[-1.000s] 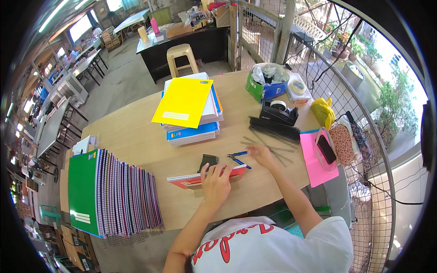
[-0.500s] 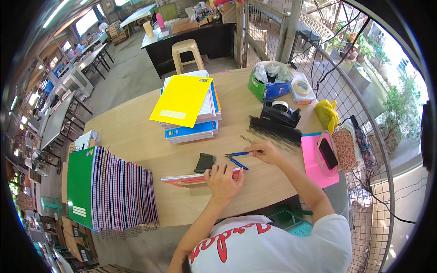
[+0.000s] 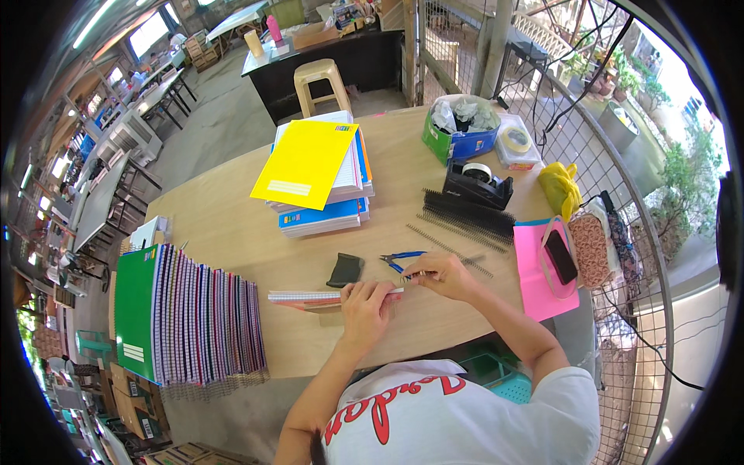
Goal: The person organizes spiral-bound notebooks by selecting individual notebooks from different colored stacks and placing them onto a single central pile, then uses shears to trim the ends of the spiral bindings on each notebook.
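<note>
My left hand [image 3: 366, 310] is closed over a thin notebook [image 3: 298, 297], whose page edges face up near the table's front edge. At the notebook's right end, my right hand [image 3: 443, 277] pinches a thin spiral binding coil [image 3: 415, 275]; its fingers partly hide it. Just beyond the right hand lie blue-handled pliers [image 3: 403, 256], partly covered by it. A dark, curved block [image 3: 346, 270] rests behind the notebook. More loose coils [image 3: 442, 242] lie to the right, beside a thick bunch of black coils [image 3: 469, 217].
Coil-edged notebooks [image 3: 205, 318] fill the left side. A notebook stack with a yellow cover [image 3: 306, 167] stands farther back. Right of it are a tape dispenser [image 3: 478, 186], a green-blue box [image 3: 463, 139], a yellow bag [image 3: 559, 190], and a phone [image 3: 561, 258] on a pink folder [image 3: 535, 294].
My right hand has moved left and slightly nearer, bringing the coil to the notebook's right end. The left hand still holds the notebook, which now shows more of its page edges.
</note>
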### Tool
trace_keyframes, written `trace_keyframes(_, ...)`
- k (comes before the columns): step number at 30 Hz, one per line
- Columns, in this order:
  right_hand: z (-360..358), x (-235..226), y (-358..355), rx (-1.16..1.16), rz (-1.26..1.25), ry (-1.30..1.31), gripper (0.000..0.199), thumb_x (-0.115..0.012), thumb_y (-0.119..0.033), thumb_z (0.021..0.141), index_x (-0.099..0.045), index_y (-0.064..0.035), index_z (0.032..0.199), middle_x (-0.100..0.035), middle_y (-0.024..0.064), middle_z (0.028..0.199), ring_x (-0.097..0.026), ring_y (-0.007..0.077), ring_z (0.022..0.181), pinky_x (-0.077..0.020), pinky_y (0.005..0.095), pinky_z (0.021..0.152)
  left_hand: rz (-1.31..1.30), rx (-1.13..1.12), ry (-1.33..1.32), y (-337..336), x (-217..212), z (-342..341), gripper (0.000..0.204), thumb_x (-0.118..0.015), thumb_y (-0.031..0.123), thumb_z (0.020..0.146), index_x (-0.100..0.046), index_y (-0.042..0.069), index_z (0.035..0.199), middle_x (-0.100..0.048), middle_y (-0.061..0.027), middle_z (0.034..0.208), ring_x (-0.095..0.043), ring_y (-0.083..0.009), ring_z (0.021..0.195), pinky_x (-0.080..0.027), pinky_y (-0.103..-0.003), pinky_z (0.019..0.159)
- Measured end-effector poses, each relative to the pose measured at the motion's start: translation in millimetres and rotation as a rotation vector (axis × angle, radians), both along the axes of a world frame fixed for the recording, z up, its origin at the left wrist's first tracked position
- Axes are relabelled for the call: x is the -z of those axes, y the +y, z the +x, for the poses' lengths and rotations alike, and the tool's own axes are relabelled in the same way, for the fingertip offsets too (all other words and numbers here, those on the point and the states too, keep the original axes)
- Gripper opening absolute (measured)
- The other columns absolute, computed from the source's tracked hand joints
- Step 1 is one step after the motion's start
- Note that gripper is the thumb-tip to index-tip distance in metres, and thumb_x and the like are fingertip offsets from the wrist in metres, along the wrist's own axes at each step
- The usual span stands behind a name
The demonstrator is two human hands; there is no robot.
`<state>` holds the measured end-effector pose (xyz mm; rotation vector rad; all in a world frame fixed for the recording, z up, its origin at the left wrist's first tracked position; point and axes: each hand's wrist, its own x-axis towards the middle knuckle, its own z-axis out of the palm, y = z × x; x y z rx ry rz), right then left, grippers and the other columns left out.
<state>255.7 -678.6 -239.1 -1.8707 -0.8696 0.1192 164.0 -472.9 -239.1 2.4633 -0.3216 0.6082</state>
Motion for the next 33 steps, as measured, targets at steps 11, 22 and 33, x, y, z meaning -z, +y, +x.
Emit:
trace_keyframes(11, -13, -14, -2, -0.231, -0.015, -0.156, 0.02, -0.079, -0.005, 0.072, -0.075, -0.0132, 0.09, -0.069, 0.002, 0.09, -0.06, 0.0225, 0.084, -0.0482, 0.0363, 0.077, 0.063, -0.019, -0.194, -4, 18, -28, 0.018, -0.073, 0.007, 0.073, -0.068, 0.015, 0.088, -0.064, 0.0018, 0.09, -0.061, -0.0177, 0.087, -0.038, -0.038, 0.083)
trace_keyframes(22, -25, -17, 6, -0.082, -0.216, -0.102, 0.016, -0.072, -0.006, 0.082, -0.066, -0.0066, 0.097, -0.068, 0.0074, 0.089, -0.066, 0.0311, 0.087, -0.0521, 0.0408, 0.072, 0.0, -0.019, -0.05, 0, -9, -2, 0.019, -0.075, 0.007, 0.072, -0.067, 0.013, 0.088, -0.062, -0.002, 0.085, -0.06, -0.0238, 0.082, -0.041, -0.039, 0.078)
trace_keyframes(33, -36, -20, 22, 0.038, -0.302, -0.187, 0.018, -0.072, -0.017, 0.083, -0.063, -0.0072, 0.095, -0.062, 0.0087, 0.101, -0.063, 0.0348, 0.087, -0.051, 0.0444, 0.068, -0.019, 0.027, -0.07, 4, 0, -1, 0.015, -0.074, 0.011, 0.078, -0.066, 0.012, 0.091, -0.058, -0.0043, 0.083, -0.06, -0.0247, 0.08, -0.044, -0.039, 0.073)
